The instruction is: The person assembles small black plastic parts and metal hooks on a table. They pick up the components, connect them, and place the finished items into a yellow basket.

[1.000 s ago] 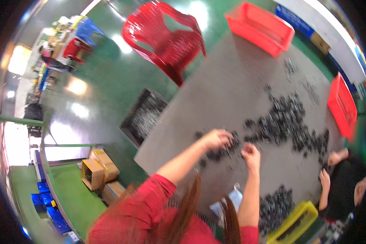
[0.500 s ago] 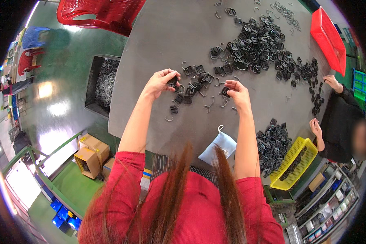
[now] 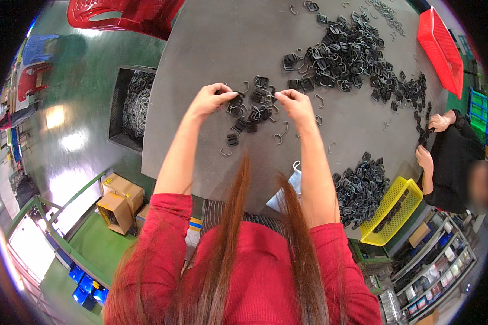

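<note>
My left hand (image 3: 210, 101) pinches a black plastic buckle (image 3: 236, 101) at the left side of a small loose pile. Across that pile, my right hand (image 3: 296, 106) has its thumb and forefinger pressed together; whatever is between them is too small to make out. Between and below my hands lie black buckles (image 3: 251, 125) and thin bent metal hooks, some joined together. A single bent wire hook (image 3: 225, 153) rests nearer to me, and more hooks are scattered by my right wrist.
A large heap of black buckles (image 3: 336, 59) covers the far right of the grey table (image 3: 200, 59). A hook-and-buckle heap (image 3: 358, 189) lies beside a yellow basket (image 3: 393, 211). There is a red basket (image 3: 442, 54), a pale blue pouch (image 3: 287, 192) and a co-worker's hands (image 3: 438, 122).
My right hand has moved left and farther away, closer to my left hand, leaving the black piece it had. The co-worker's hands have come together around a black strip of pieces.
</note>
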Demonstrator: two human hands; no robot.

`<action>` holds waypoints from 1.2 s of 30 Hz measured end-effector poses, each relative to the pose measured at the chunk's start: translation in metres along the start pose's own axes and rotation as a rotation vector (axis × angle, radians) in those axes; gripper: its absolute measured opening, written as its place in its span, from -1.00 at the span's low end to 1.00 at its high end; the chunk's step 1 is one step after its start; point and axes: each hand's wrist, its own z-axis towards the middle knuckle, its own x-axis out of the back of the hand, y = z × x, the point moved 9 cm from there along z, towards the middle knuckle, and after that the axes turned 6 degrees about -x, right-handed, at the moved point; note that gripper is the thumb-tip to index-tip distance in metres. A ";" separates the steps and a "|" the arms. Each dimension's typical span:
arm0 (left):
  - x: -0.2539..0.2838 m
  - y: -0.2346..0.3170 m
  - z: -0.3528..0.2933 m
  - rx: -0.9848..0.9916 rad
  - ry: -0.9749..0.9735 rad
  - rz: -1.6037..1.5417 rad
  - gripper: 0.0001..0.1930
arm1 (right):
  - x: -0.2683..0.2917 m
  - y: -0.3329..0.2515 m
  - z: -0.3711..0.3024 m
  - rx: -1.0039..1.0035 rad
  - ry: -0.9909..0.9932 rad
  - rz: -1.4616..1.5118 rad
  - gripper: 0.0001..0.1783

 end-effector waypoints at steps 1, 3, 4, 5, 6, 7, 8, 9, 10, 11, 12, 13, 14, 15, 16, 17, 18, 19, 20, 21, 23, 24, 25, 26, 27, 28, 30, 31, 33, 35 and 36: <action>0.002 -0.004 -0.011 0.093 -0.090 -0.291 -0.82 | -0.002 0.010 -0.004 -0.174 -0.149 0.278 -0.77; 0.005 0.009 -0.026 0.056 -0.156 -0.519 -0.86 | 0.021 0.012 -0.004 -0.127 -0.022 0.044 -0.77; 0.006 0.020 -0.030 0.010 -0.200 -0.629 -0.86 | 0.022 0.016 -0.003 -0.163 -0.079 0.089 -0.76; 0.006 0.030 -0.033 -0.038 -0.245 -0.738 -0.86 | 0.023 0.019 -0.003 -0.200 -0.135 0.134 -0.75; 0.004 0.031 -0.034 -0.077 -0.258 -0.785 -0.85 | 0.021 0.022 -0.004 -0.237 -0.191 0.179 -0.74; 0.004 0.031 -0.032 -0.057 -0.227 -0.804 -0.85 | 0.034 0.014 -0.004 -0.114 0.007 -0.108 -0.72; 0.002 0.034 -0.029 -0.037 -0.194 -0.822 -0.85 | 0.043 0.001 -0.009 0.014 0.206 -0.392 -0.70; -0.001 0.036 -0.025 -0.018 -0.160 -0.842 -0.85 | 0.046 -0.018 -0.015 0.148 0.406 -0.674 -0.68; 0.001 0.024 -0.016 0.009 -0.087 -0.771 -0.83 | 0.034 -0.024 -0.011 0.129 0.352 -0.664 -0.62; -0.001 0.017 -0.007 0.018 -0.023 -0.744 -0.80 | 0.026 -0.033 -0.007 0.165 0.333 -0.701 -0.62; -0.002 0.009 0.003 0.056 0.063 -0.630 -0.76 | 0.015 -0.042 -0.003 0.206 0.311 -0.731 -0.62; -0.005 -0.003 0.014 0.061 0.088 -0.519 -0.72 | -0.002 -0.053 0.002 0.257 0.287 -0.748 -0.61; 0.004 0.016 0.009 0.107 0.270 -0.098 -0.72 | -0.009 -0.056 0.009 0.295 0.322 -0.796 -0.58; 0.015 0.034 0.003 -0.152 0.440 0.224 -0.68 | -0.023 -0.066 0.008 0.372 0.337 -0.857 -0.57; 0.015 0.040 -0.005 -0.123 0.500 0.293 -0.65 | -0.032 -0.062 0.013 0.327 0.280 -0.934 -0.55; 0.015 0.041 -0.010 -0.078 0.506 0.472 -0.63 | -0.041 -0.064 0.014 0.350 0.238 -0.944 -0.60; 0.012 0.033 -0.018 -0.052 0.504 0.577 -0.57 | -0.046 -0.065 0.014 0.299 0.219 -0.933 -0.69; 0.006 0.023 -0.024 -0.086 0.475 0.625 -0.53 | -0.048 -0.067 0.008 0.308 0.176 -0.890 -0.76; 0.000 0.008 -0.025 -0.069 0.467 0.670 -0.51 | -0.043 -0.065 0.008 0.406 0.195 -0.809 -0.81; -0.004 0.004 -0.033 -0.027 0.451 0.704 -0.52 | -0.036 -0.055 0.010 0.455 0.157 -0.581 -0.82; -0.006 0.006 -0.034 -0.019 0.342 0.598 -0.58 | -0.016 -0.024 0.036 0.351 0.067 -0.262 -0.81; -0.008 0.002 -0.039 -0.094 0.371 0.599 -0.63 | -0.017 -0.024 0.027 0.158 -0.034 -0.133 -0.81; -0.010 -0.002 -0.041 -0.175 0.394 0.604 -0.67 | -0.017 -0.025 0.011 -0.041 -0.126 -0.005 -0.81; -0.011 -0.002 -0.043 -0.240 0.422 0.569 -0.68 | -0.004 -0.018 0.016 0.031 -0.072 -0.047 -0.85; -0.011 -0.003 -0.045 -0.305 0.448 0.537 -0.70 | 0.005 -0.013 0.019 0.130 -0.014 -0.112 -0.84; -0.012 -0.001 -0.048 -0.370 0.469 0.502 -0.70 | 0.015 -0.010 0.020 0.226 0.048 -0.178 -0.84; -0.016 0.011 -0.042 -0.320 0.230 0.258 -0.70 | 0.029 -0.001 0.021 0.249 -0.007 -0.046 -0.79; -0.016 0.013 -0.048 -0.280 0.118 0.133 -0.68 | 0.023 -0.009 -0.006 -0.019 -0.126 0.104 -0.80; -0.016 0.018 -0.057 -0.179 -0.042 -0.373 -0.68 | 0.038 -0.014 -0.026 -0.037 -0.133 0.237 -0.77; -0.010 0.040 -0.069 -0.164 -0.151 -0.745 -0.69 | 0.061 0.002 -0.010 0.167 -0.018 0.074 -0.75; -0.002 0.051 -0.074 -0.216 -0.131 -0.820 -0.69 | 0.067 0.012 0.000 0.262 0.050 -0.004 -0.74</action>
